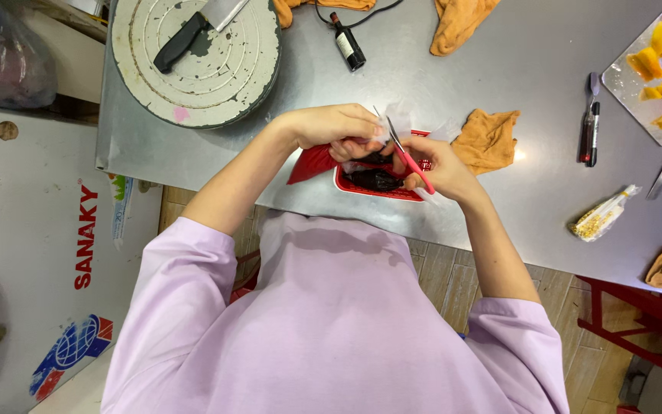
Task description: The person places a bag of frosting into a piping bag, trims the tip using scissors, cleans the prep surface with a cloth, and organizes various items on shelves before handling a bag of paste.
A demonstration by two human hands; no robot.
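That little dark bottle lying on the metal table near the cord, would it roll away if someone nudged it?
Probably, yes. The small dark bottle lies on its side on the smooth steel table, so a sideways push would likely set it rolling. It looks rigid, perhaps glass, so likely breakable if it fell off the table. The black cord beside it might stop it.

The grey metal tabletop (499, 69) holds many things. A red tray (381, 192) sits at its near edge. Far to the left of the tray lies a round white board (216, 84) with a black-handled knife (185, 38) on it. Behind the tray lies a small dark bottle (347, 42). Just right of the tray is an orange cloth (488, 138). Farther right are two pens (590, 123), a small clear bag (601, 216) and a shiny tray of yellow fruit (657, 77).
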